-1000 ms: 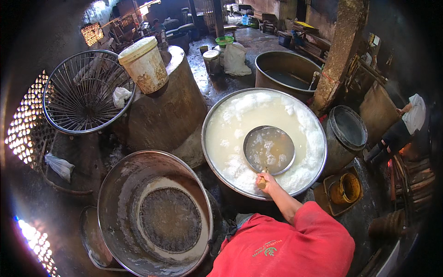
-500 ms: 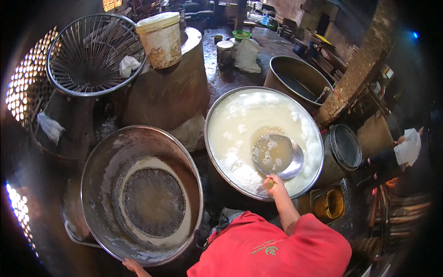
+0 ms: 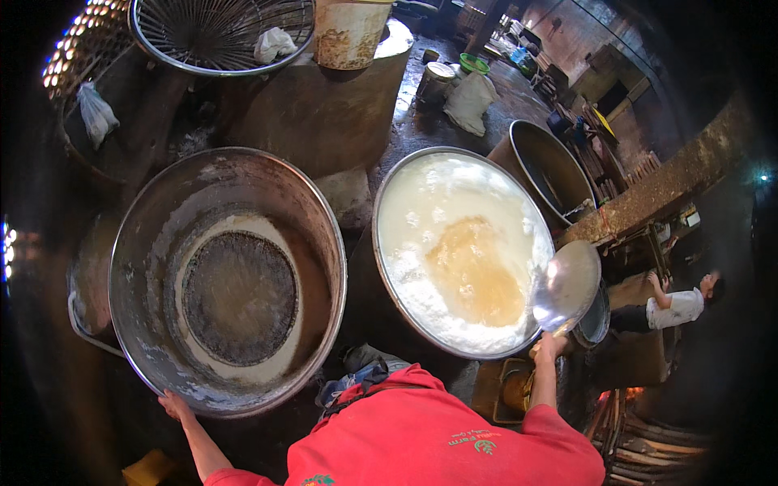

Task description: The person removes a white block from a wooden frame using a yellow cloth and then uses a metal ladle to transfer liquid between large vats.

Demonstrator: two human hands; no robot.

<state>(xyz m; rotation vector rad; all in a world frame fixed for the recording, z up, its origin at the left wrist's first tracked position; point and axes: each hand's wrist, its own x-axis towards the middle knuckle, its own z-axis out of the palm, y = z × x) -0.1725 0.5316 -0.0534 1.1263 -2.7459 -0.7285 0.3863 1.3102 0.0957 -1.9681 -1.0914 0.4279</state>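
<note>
My right hand [image 3: 551, 347] is closed round the handle of a large, shiny metal ladle [image 3: 567, 283]. The ladle's wide bowl hangs over the right rim of a round metal vat [image 3: 378, 235]. Inside that vat is a pale, milky liquid [image 3: 429, 194] with white froth and a yellowish patch in the middle. At the lower left, my left hand [image 3: 173, 405] grips the near rim of a big, deep metal basin [image 3: 146, 275]. A dark, wet round area ringed with pale residue covers the basin's bottom.
A wire-ribbed round frame [image 3: 219, 36] and a stained bucket [image 3: 348, 32] stand at the back left. Behind the vat is another metal tub [image 3: 555, 170]. A slanting post [image 3: 681, 174], stacked firewood [image 3: 648, 454] and a person in a white shirt [image 3: 677, 308] are at the right.
The ladle has come up out of the liquid and moved right, over the vat's rim, leaving a yellowish patch. My left hand stays at the basin's rim. The view has turned.
</note>
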